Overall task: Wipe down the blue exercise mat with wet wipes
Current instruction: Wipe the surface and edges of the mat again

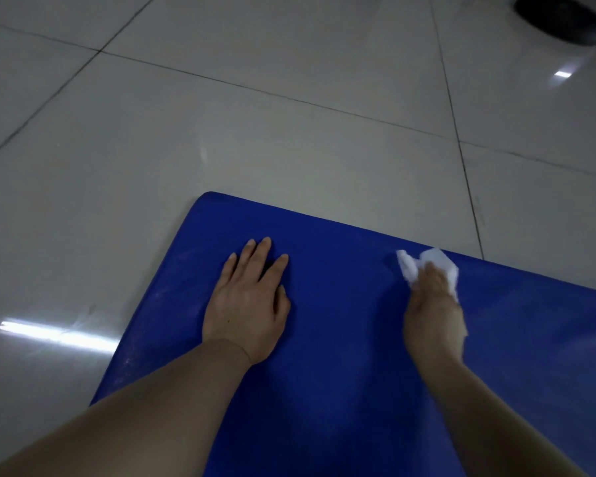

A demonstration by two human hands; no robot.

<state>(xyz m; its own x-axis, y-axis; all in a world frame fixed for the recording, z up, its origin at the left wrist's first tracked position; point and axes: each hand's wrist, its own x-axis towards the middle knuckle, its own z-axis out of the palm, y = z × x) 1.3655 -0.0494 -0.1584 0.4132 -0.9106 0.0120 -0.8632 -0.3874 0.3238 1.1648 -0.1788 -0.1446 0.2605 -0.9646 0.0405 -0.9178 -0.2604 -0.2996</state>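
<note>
- We look down on a blue exercise mat [341,339] lying flat on a pale tiled floor [221,115], with one rounded corner of it pointing away from us, up and to the left.
- Our left hand [246,306] lies palm down on the mat, flat, fingers stretched out and only slightly apart, thumb tucked in beside the palm; it sits a little inside the mat's left edge.
- Our right hand [434,311] is closed around a crumpled white wet wipe [437,261], which bulges out past the fingertips and rests against the mat close to its far edge.
- That hand and the wipe are blurred, so we cannot tell exactly which fingers grip it.
- The two hands are well apart, with bare blue mat between them.
- Both forearms are bare and reach in from the bottom of the view.
- Faint pale scuffs show on the mat near its left edge.
- We find no brand, label or writing on the mat, the wipe or the floor.
- The floor tiles are glossy, with dark grout lines and bright streaks of reflected light.
- A dark round object [561,15] sits on the floor at the far upper right, too blurred to identify.
</note>
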